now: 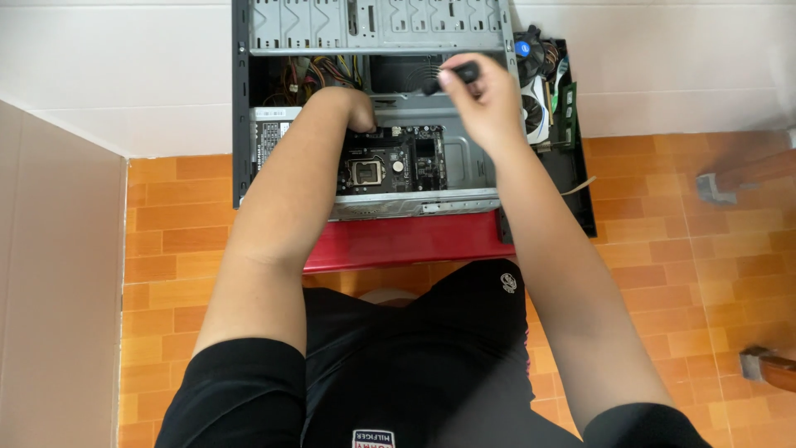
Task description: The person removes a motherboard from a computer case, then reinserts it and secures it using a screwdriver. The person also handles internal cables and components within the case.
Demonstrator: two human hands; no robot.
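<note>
Grey steel computer case (242, 124), side open, lying on a red bench (398, 241); green circuit board (390, 162) seated inside.
Right hand (485, 104): grip closed around a black-handled screwdriver (452, 76) above the board's upper edge. Left hand (358, 108): reaching into the case beside the board, fingers hidden, grip cannot be told. Risks, as judged: a slipping tip could gouge the board; the forearm may scrape the case's steel edge; loose cables (319, 75) may snag.
</note>
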